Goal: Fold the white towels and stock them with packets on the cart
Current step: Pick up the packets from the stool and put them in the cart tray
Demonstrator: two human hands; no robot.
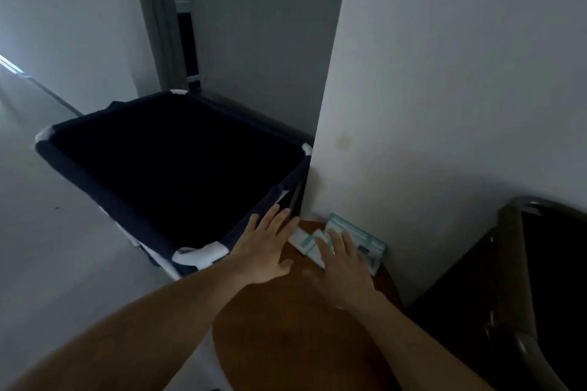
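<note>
Packets in white and teal paper [349,243] lie stacked against the wall on the round brown wooden table [286,343], beside the dark fabric cart [152,219]. Both hands, the left [265,249] and the right [344,267], spread flat with fingers apart, the right resting on the packets, probably to gather them.

Smooth brown wooden table [286,327]; dark matt cloth cart [178,165]; glossy paper packets [365,241].

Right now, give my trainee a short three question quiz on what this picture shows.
1. True or false: the left hand holds a towel.
2. The right hand rests on: A the packets, B the dark bin, C the dark chair.
3. Fill in: the packets lie on the round wooden ____, against the wall.

Key: 1 false, it is open and empty. 2 A. 3 table.
</note>
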